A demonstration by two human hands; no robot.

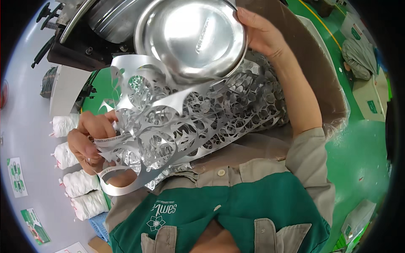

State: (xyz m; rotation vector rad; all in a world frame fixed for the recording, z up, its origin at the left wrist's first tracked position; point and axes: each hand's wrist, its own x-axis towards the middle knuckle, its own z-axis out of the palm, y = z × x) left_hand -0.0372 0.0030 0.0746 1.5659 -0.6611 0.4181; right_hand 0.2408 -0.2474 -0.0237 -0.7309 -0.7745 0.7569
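Observation:
My right hand [265, 34] is closed on the right rim of a shiny round metal dish [198, 46]; the thumb shows at the rim and the other fingers are partly hidden behind it. My left hand [89, 137] grips the left end of a strip of punched sheet metal [158, 166], a thin silver web with rows of round holes. The fingers bend round its edge. More of this punched metal scrap [236, 105] lies in a tangled pile under the dish and between my arms.
A large brown carton [312, 63] with a clear plastic liner surrounds the scrap on the right. Dark machine parts [80, 52] and a metal cylinder [114, 21] stand at the upper left. White wrapped bundles [81, 183] line the left side. The floor [354, 160] is green.

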